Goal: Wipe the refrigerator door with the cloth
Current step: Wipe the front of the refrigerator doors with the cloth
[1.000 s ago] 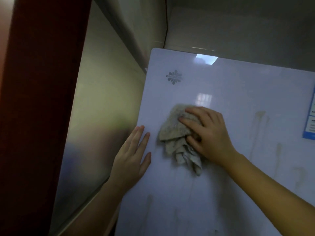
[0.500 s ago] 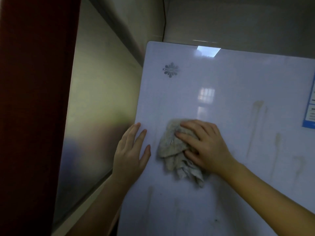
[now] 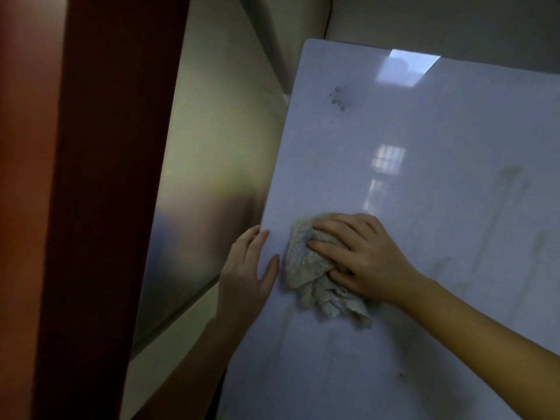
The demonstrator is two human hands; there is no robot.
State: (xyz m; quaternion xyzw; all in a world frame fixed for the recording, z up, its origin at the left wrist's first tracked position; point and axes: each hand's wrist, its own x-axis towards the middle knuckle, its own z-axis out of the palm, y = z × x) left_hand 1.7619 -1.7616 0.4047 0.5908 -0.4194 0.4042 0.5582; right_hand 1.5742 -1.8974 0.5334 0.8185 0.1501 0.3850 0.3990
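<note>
The glossy white refrigerator door fills the right half of the view, with a small flower logo near its top left corner. A crumpled beige cloth lies against the door near its left edge. My right hand presses the cloth to the door, fingers spread and slightly bent over it. My left hand rests flat on the door's left edge, fingers straight, thumb on the door face. Brownish drip streaks run down the door to the right of my right hand.
A brushed metal side panel stands left of the door. A dark red upright fills the far left. A grey wall rises behind the refrigerator top.
My right hand has slid the cloth down and slightly left on the door, closer to my left hand. My left hand has stayed on the door's left edge.
</note>
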